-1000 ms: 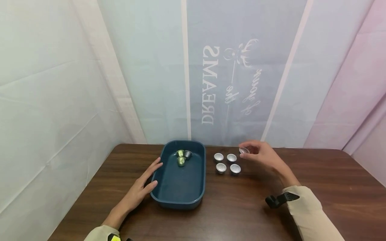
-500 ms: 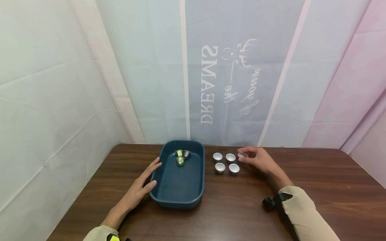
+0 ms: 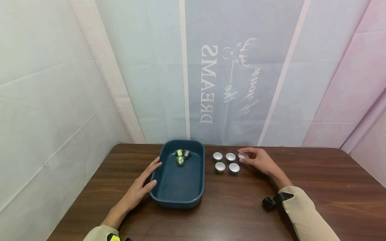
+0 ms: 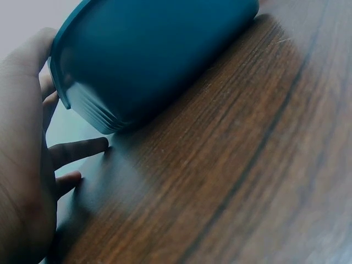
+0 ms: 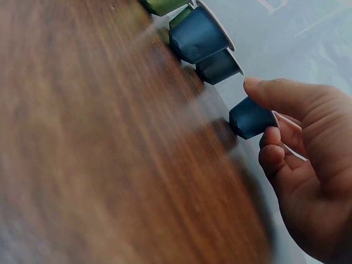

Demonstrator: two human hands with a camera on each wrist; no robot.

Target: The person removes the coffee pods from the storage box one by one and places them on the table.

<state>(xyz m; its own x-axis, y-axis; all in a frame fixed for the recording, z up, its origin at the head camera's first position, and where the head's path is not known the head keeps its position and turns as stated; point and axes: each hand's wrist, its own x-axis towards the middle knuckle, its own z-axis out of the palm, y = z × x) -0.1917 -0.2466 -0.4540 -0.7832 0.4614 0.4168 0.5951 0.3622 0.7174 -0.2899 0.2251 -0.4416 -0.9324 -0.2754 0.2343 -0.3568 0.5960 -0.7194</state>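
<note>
My right hand [image 3: 258, 161] pinches a blue coffee capsule [image 5: 250, 118] between thumb and fingers, its silver lid up, at the right end of the far row. A pale rim edge shows behind those fingers in the right wrist view; what it belongs to I cannot tell. Beside it in the head view, several silver-lidded capsules [image 3: 230, 157] stand in two rows. The right wrist view shows blue and green bodies on them. My left hand [image 3: 137, 189] rests with extended fingers along the left rim of a dark blue tray [image 3: 181, 187]; three capsules [image 3: 180, 161], two gold-green and one dark, lie at its far end.
The brown wooden table [image 3: 229, 207] bears everything. Right behind its far edge hangs a printed cloth [image 3: 229, 100], and a pale cloth wall [image 3: 60, 100] stands along the left. The tray's raised walls lie between the left hand and the standing capsules.
My right hand has lowered the capsule and brought it nearer, in line with the far row of capsules; over the last half second it barely moves. The left hand stays by the tray.
</note>
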